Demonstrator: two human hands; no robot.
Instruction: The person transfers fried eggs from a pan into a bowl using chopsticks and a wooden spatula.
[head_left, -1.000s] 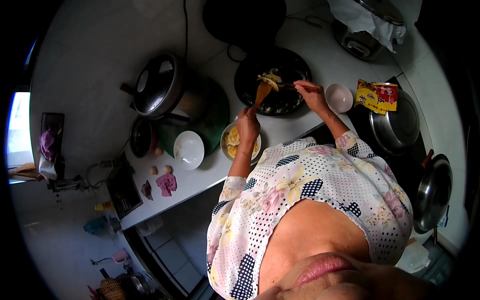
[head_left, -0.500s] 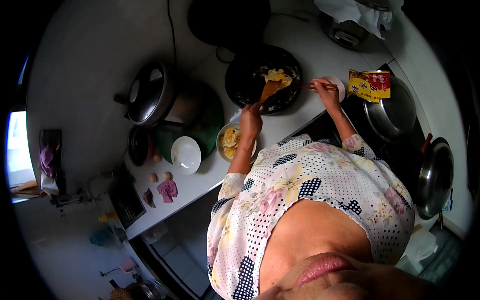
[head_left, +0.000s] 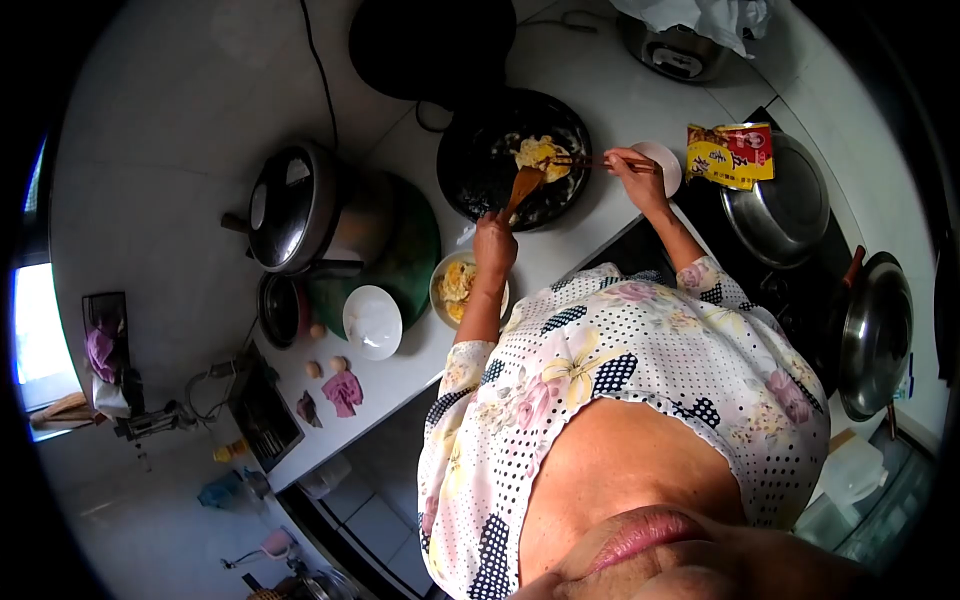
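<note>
My left hand [head_left: 494,245] is closed around the handle of a wooden spatula [head_left: 526,183], its blade in the black round pan [head_left: 465,165] at the fried egg's near edge. In my right hand [head_left: 636,178] is a pair of chopsticks [head_left: 590,161], their tips touching the fried egg [head_left: 541,154] from the right. The egg is yellow and white and lies in the right half of the pan. Just left of my left forearm stands a bowl with cooked egg in it [head_left: 457,286]. A small pale dish [head_left: 662,166] is partly behind my right hand.
An empty white bowl [head_left: 373,325] stands beside a green round board [head_left: 415,225] and a lidded pot [head_left: 292,208]. Eggs [head_left: 338,364] and a purple cloth [head_left: 342,392] lie near the counter edge. A yellow-red packet [head_left: 731,156] rests on a metal lid [head_left: 780,210] at right.
The chopsticks have moved left to touch the egg, which now lies flatter and off most of the spatula blade. The spatula has drawn back slightly toward me. The whole view has shifted slightly.
</note>
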